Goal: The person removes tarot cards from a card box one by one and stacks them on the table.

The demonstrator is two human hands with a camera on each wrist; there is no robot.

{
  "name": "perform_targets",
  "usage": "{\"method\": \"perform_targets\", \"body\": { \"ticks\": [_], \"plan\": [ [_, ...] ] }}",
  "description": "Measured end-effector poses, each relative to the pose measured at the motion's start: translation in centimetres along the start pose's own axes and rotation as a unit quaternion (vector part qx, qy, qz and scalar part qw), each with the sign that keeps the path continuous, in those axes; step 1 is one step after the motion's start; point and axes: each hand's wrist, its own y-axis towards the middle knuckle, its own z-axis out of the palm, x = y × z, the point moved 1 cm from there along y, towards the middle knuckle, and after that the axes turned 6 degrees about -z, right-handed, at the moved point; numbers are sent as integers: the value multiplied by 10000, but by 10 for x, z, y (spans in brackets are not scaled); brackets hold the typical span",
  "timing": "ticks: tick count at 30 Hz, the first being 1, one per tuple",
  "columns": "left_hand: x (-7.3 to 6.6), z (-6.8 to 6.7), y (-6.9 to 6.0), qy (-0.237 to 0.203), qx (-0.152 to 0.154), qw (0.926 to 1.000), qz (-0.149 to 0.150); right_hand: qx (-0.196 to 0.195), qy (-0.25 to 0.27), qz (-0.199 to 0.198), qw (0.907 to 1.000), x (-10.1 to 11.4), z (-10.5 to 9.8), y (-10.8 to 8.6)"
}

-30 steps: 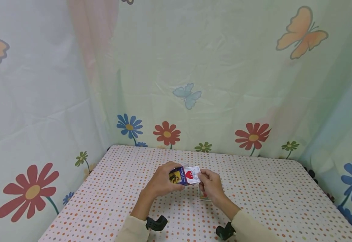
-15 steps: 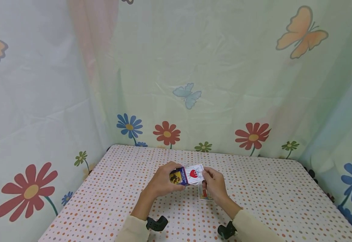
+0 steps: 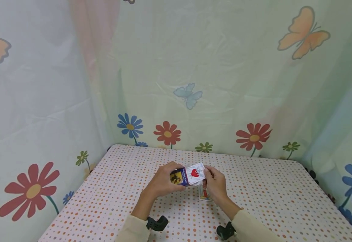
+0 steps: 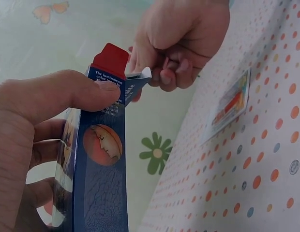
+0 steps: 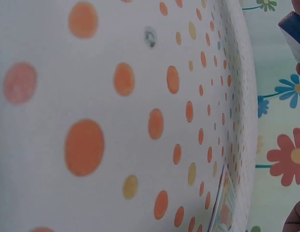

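- From my head, well back, one view faces forward and down; my left hand [image 3: 165, 179] and right hand [image 3: 216, 185] sit at lower centre.
- My left wrist's view looks closely along the box [image 4: 104, 186], lower left.
- My right wrist's view skims the spotted cloth [image 5: 104, 58], filling the left.
- All three share the flat card [image 3: 205, 195].

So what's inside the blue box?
A white card printed with a red heart sticks out of the blue box; the box's sides cover whatever else may be inside.
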Motion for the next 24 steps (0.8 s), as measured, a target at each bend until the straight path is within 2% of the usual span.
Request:
{"method": "perform_targets", "body": {
  "ticks": [6,12,19,24],
  "plan": [
    [-2,-1,-1,-38,126,9999,-99,-199,-14,-103,9997,0,0,2],
    [-3,1,0,-164,260,9995,-44,-388,-80,-170,9991,-1,-1,3],
    [-2,2,0,-146,250,9996,-46,-470,-2,-70,9989,0,0,4],
    [-1,2,-1,-123,246,9996,-64,-417,232,-6,9989,2,1,3]
  ]
}}
